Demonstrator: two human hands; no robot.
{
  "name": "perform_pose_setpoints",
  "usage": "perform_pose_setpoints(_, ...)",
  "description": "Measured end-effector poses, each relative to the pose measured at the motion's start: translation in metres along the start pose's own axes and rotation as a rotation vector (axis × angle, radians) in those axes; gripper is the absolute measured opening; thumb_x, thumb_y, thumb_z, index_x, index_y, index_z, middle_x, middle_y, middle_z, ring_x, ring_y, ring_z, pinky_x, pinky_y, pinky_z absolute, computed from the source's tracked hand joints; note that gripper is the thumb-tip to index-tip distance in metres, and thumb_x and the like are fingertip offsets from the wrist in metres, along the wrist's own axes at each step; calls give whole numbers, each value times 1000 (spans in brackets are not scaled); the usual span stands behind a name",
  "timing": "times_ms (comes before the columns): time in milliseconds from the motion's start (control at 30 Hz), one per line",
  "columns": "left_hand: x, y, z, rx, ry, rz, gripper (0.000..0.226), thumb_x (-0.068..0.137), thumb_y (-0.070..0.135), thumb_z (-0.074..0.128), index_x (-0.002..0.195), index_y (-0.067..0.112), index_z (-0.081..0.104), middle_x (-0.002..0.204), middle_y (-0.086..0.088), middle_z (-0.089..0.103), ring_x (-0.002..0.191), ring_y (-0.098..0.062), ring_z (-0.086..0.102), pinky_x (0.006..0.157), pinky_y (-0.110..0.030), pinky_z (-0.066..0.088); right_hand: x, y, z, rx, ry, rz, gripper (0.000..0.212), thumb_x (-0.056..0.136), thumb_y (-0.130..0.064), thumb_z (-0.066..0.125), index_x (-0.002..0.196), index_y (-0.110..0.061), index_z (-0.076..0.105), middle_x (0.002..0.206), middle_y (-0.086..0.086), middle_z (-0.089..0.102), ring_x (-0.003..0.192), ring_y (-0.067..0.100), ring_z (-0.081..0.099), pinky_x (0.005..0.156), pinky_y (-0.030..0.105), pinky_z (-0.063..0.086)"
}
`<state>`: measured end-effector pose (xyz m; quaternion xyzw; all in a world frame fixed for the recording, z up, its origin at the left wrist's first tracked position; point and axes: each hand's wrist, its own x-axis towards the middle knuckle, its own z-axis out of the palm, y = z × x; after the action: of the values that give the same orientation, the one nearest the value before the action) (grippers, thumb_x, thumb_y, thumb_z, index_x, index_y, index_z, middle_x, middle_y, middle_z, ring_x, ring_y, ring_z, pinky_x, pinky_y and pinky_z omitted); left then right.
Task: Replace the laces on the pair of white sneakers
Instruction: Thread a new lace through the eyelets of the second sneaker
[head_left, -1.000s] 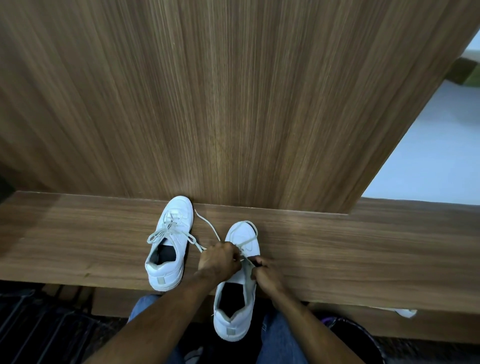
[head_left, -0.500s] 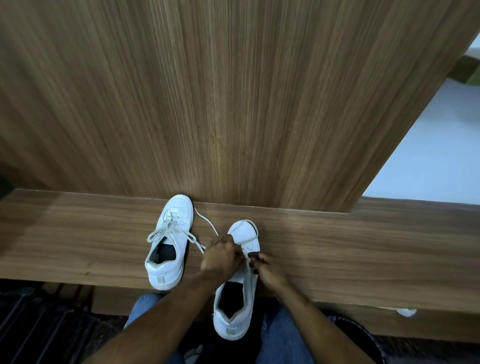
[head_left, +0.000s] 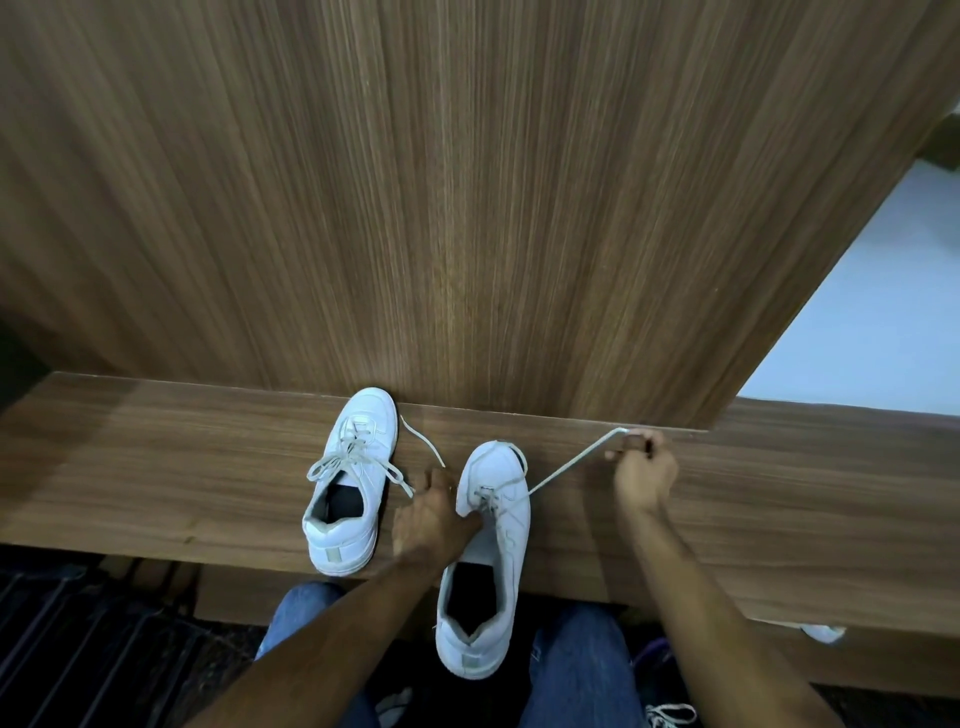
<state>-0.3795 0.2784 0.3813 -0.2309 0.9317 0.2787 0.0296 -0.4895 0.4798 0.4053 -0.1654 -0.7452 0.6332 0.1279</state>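
Observation:
Two white sneakers stand on a wooden ledge (head_left: 156, 467). The left sneaker (head_left: 350, 478) is laced, its loose lace ends spread over the tongue. The right sneaker (head_left: 491, 551) overhangs the ledge's near edge, heel toward me. My left hand (head_left: 431, 519) grips this shoe at its left side near the eyelets. My right hand (head_left: 644, 467) is out to the right, pinching the end of a white lace (head_left: 566, 462) that runs taut from the shoe's lower eyelets. The lace's other end (head_left: 423, 441) lies on the ledge between the shoes.
A tall wooden panel (head_left: 467, 208) rises right behind the shoes. My knees in blue jeans (head_left: 576, 670) are below the ledge. Something white (head_left: 823, 631) pokes out under the ledge at the right. Another laced shoe (head_left: 670, 714) shows at the bottom edge.
My right hand has pulled away from the right sneaker up and to the right, drawing the lace out taut. My left hand has stayed on the shoe.

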Motion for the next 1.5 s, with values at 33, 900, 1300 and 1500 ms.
perform_pose_setpoints(33, 0, 0, 0, -7, -29, -22, 50, 73, 47, 66, 115, 23, 54, 116, -3, 60, 107, -31, 60, 88, -37, 48, 7, -3, -5, 2, 64, -9, 24, 90, -5, 46, 74, -21, 54, 67, 2, 61, 56, 9, 62, 73, 33, 52)
perform_pose_setpoints(900, 4, 0, -4, 54, -72, 20, 27, 83, 44, 61, 93, 23, 72, 100, -5, 70, 100, -29, 65, 80, -32, 50, 0, -36, 8, 508, -150, 67, 26, 89, 3, 54, 71, -14, 61, 63, -1, 63, 66, 18, 56, 71, 33, 45)
perform_pose_setpoints(1300, 6, -3, 1, 62, -73, 2, 29, 83, 48, 59, 94, 25, 72, 102, -5, 70, 100, -29, 64, 81, -32, 49, -66, 48, 15, -877, -799, -400, 42, 88, -27, 56, 130, -30, 56, 146, -4, 41, 128, 21, 48, 104, 31, 40)
perform_pose_setpoints(1500, 7, -5, 1, 34, -65, -30, 30, 79, 48, 61, 93, 24, 71, 103, -6, 70, 99, -29, 65, 80, -33, 52, -80, 43, 28, -917, -730, -454, 23, 92, -27, 48, 106, -26, 66, 115, -4, 65, 108, 24, 60, 88, 31, 45)
